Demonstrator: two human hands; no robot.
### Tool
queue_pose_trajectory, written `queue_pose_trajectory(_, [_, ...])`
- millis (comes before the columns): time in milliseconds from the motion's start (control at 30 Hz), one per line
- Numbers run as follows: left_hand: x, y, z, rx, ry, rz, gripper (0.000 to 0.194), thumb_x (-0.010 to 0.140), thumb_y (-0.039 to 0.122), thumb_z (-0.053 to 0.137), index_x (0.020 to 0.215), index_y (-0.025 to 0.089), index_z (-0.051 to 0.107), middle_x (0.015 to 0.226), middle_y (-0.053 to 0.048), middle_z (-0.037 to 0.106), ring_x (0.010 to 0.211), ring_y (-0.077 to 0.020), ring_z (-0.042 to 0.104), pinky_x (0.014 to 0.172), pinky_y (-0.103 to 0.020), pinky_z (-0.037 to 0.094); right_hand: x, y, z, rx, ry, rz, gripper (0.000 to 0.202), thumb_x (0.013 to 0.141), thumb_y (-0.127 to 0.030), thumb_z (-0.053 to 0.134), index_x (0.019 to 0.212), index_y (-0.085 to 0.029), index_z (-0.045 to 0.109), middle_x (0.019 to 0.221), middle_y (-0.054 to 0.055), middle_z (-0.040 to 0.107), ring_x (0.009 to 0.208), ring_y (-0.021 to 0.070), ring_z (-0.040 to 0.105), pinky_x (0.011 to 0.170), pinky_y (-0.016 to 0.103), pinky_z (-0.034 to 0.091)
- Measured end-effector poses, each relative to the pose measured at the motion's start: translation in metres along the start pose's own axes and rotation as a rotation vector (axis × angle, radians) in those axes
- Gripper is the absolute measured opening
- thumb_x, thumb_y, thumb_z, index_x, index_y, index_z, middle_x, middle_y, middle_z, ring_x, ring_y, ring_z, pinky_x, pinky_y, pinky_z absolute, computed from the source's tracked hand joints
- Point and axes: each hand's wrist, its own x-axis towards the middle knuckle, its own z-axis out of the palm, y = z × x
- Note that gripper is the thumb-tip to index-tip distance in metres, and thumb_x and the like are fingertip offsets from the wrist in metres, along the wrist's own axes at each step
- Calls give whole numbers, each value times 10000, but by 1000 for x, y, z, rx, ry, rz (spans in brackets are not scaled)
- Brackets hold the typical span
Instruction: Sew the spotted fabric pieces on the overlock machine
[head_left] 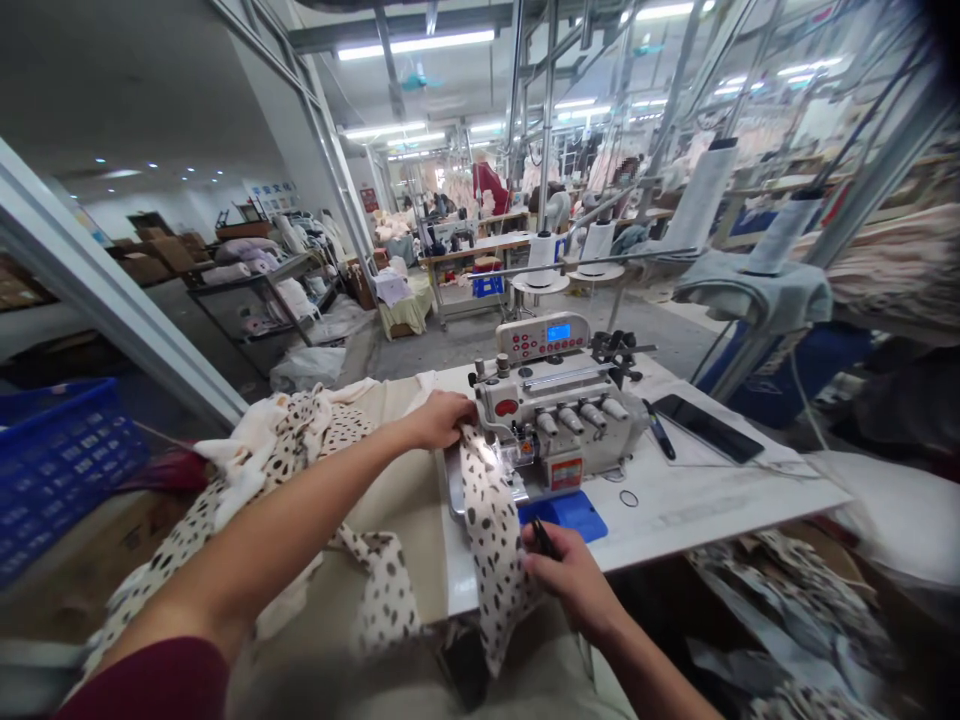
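A strip of cream fabric with dark spots (491,520) runs past the needle area of a white overlock sewing machine (570,420) and hangs over the table's front edge. My left hand (442,418) is closed on the far end of this fabric, just left of the machine head. My right hand (570,575) is closed around a small black tool (543,540), whose exact kind I cannot make out. Its fingertips also touch the right edge of the fabric. The lamp of the machine lights the cloth near the presser foot.
More spotted fabric (300,430) is heaped on the table's left side. A black phone (709,428), a dark pen-like cutter (660,430) and a black ring (628,498) lie right of the machine. Thread cones (541,260) stand behind. A blue basket (67,470) is far left.
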Motion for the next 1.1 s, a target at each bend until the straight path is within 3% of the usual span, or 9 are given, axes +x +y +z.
queue_pose_trajectory(200, [-18, 3, -4, 94, 182, 14, 162, 894, 152, 531, 928, 192, 684, 989, -96, 680, 1002, -218, 598, 905, -353, 427, 11, -10, 15, -147, -86, -163, 233, 772, -370, 716, 866, -157, 734, 833, 35, 698, 782, 211, 585, 744, 306, 466])
queue_pose_trajectory(333, [-23, -8, -10, 170, 365, -122, 229, 985, 206, 447, 997, 205, 676, 1179, -130, 641, 1147, -256, 530, 960, -440, 394, 10, -4, 14, -98, -119, -149, 201, 763, -341, 696, 813, -149, 723, 783, 23, 680, 759, 205, 576, 723, 302, 461])
queue_pose_trajectory(433, [-19, -7, -3, 194, 450, -212, 267, 988, 204, 435, 1151, 196, 647, 1271, -172, 580, 1166, -292, 501, 937, -465, 409, 11, 4, 11, -63, -92, -102, 171, 710, -299, 708, 786, -147, 713, 746, 8, 668, 724, 193, 568, 696, 290, 456])
queue_pose_trajectory(533, [-13, 0, 11, 175, 411, -199, 277, 974, 170, 437, 1162, 184, 641, 1148, -152, 617, 1029, -258, 553, 870, -397, 443, 13, 5, 12, -21, -90, -67, 263, 694, -340, 743, 865, -142, 728, 799, 24, 693, 739, 204, 589, 709, 304, 478])
queue_pose_trajectory(700, [-17, 7, 24, 82, 282, -79, 202, 930, 133, 484, 955, 174, 680, 874, -78, 651, 845, -200, 593, 812, -325, 467, 19, -1, 15, -42, -111, -68, 374, 708, -466, 781, 883, -138, 737, 795, 33, 689, 728, 200, 585, 702, 300, 483])
queue_pose_trajectory(833, [-43, 23, 23, -17, 257, -4, 190, 873, 96, 522, 895, 187, 688, 940, -79, 675, 929, -201, 610, 869, -333, 479, 26, 0, 14, -159, -113, -133, 378, 721, -522, 758, 745, -146, 715, 692, 10, 629, 676, 180, 538, 666, 280, 455])
queue_pose_trajectory(1000, [-79, 67, 20, -128, 303, -18, 200, 805, 49, 500, 798, 183, 649, 1137, -99, 655, 1051, -216, 587, 931, -356, 480, 32, 8, 18, -234, -71, -231, 357, 760, -503, 736, 689, -155, 704, 625, -5, 586, 620, 156, 492, 612, 265, 420])
queue_pose_trajectory(1100, [-87, 94, 17, -257, 324, -52, 160, 817, 96, 522, 871, 187, 641, 1131, -106, 667, 1053, -234, 587, 951, -403, 473, 32, 13, 20, -252, -59, -254, 307, 787, -455, 736, 715, -158, 708, 652, -2, 609, 636, 157, 506, 629, 267, 430])
